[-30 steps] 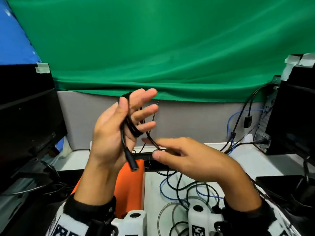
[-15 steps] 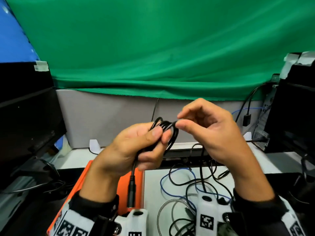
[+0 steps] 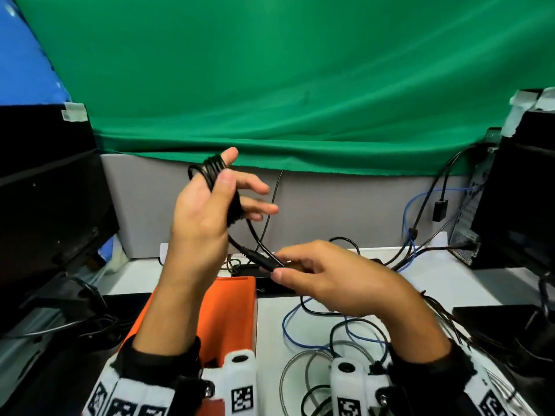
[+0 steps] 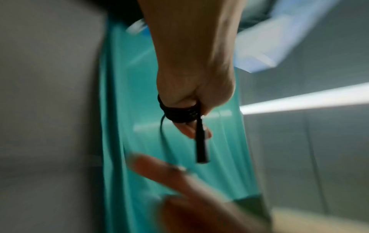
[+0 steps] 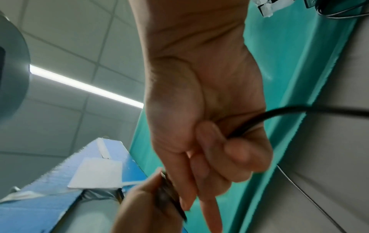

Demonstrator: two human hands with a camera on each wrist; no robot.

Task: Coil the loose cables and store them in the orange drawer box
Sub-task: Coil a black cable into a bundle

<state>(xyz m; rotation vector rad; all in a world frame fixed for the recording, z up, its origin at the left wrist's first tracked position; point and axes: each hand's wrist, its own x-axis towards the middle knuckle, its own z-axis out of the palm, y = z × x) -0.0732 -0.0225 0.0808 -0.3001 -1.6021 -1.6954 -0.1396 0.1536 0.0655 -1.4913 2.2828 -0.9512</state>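
My left hand [image 3: 223, 172] is raised over the orange drawer box [image 3: 231, 310]. A black cable coil [image 3: 213, 166] is wound round its fingers and the thumb presses on it. In the left wrist view the coil [image 4: 179, 115] rings the fingers and a barrel plug [image 4: 201, 149] hangs from it. Lower and to the right, my right hand [image 3: 277, 270] pinches the same black cable beside the plug [image 3: 262, 261]. The right wrist view shows the cable [image 5: 279, 113] running out of that grip to the right.
Loose cables lie on the white table [image 3: 420, 283] under my right hand: a blue cable [image 3: 286, 325], a grey braided cable [image 3: 295, 367] and black ones. A dark monitor [image 3: 45, 190] stands at the left and a computer case [image 3: 516, 190] with plugged cables at the right.
The hands have parted: my left hand turned upward and lifted with the coil on its fingers, while my right hand dropped from the coil to the cable near the plug.
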